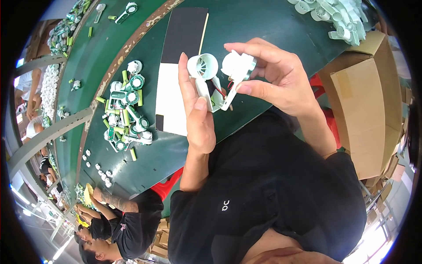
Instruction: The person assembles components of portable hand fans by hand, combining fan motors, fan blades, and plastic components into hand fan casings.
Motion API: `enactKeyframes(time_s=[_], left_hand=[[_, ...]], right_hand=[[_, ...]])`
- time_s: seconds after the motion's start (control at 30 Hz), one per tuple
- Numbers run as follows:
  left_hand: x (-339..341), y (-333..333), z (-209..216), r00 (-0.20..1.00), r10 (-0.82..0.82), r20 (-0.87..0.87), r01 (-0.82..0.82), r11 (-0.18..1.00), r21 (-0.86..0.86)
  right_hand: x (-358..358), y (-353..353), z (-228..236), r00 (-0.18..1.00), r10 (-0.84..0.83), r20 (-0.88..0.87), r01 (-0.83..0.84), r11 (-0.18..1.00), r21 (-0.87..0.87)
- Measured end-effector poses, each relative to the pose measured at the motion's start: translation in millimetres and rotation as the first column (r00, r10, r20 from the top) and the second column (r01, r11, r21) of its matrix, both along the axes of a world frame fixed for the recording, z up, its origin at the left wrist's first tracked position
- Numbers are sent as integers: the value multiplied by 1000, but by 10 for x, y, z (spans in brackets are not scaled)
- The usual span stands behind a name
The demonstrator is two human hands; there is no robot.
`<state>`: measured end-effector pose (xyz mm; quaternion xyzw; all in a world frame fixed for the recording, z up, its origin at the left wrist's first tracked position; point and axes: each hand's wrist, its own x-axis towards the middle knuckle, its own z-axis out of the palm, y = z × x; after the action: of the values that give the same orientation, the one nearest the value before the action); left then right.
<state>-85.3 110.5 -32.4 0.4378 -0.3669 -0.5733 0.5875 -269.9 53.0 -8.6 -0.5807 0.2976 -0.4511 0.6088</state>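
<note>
My left hand point(198, 125) is closed around a pale green handheld-fan housing point(203, 67), with its round ducted head up and its handle against my palm. My right hand point(281, 81) pinches a fan inner assembly point(236, 67) between thumb and fingers; it has a white round head with a green rim and a slim stem. The two parts stand apart at their heads and come close at the lower ends of their stems. Red and dark wires point(218, 90) run between them. Beneath the hands lies a black-and-white board point(171, 97).
A pile of fan assemblies with green cylindrical cells point(127, 110) sits left on the green table; small white parts point(103, 174) lie nearer. Pale green housings point(334, 15) are heaped at far right, above a cardboard box point(362, 101). A belt point(72, 110) with parts runs at left; co-workers point(127, 215) sit lower left.
</note>
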Motion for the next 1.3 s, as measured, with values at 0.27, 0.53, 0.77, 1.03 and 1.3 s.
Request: enactKeyframes(time_s=[0.27, 0.53, 0.77, 1.03, 1.3], left_hand=[[-21, 20, 9, 987, -45, 154, 58, 995, -82], [-93, -32, -105, 836, 209, 507, -6, 928, -374], [-73, 21, 27, 924, 28, 382, 42, 984, -173], [-62, 16, 28, 946, -44, 321, 93, 986, -140], [-41, 1, 95, 993, -97, 70, 102, 992, -77]], right_hand=[[118, 39, 75, 988, -123, -99, 121, 992, -20], [176, -11, 97, 966, -169, -197, 144, 980, -135], [91, -120, 63, 970, -2, -245, 7, 1000, 21], [51, -94, 2, 983, 26, -180, -16, 998, 61], [102, -59, 3, 990, -35, -136, 39, 999, 30]])
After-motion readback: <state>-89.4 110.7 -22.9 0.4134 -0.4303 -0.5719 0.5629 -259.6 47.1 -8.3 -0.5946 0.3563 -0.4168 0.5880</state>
